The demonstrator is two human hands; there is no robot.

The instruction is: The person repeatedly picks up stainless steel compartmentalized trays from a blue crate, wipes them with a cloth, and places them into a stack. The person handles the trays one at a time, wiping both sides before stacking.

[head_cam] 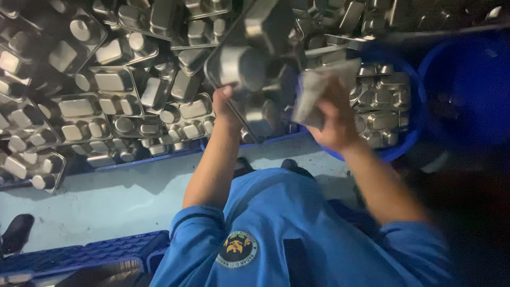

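1. Steel compartment trays lie heaped upside down to the left of the held tray, overlapping one another on a blue crate.
2. Nearer the person than that heap, a pale floor shows, with another blue crate at its near edge.
3. The left hand is closed on the lower edge of the held tray, a steel compartment tray lifted and tilted in the middle of the view.
4. Just right of the held tray, the right hand grips a pale cloth; the cloth seems to touch the tray, though blur hides the contact.
5. Right of the held tray, a blue tub holds more stacked trays.
6. A second blue tub stands beyond the first.
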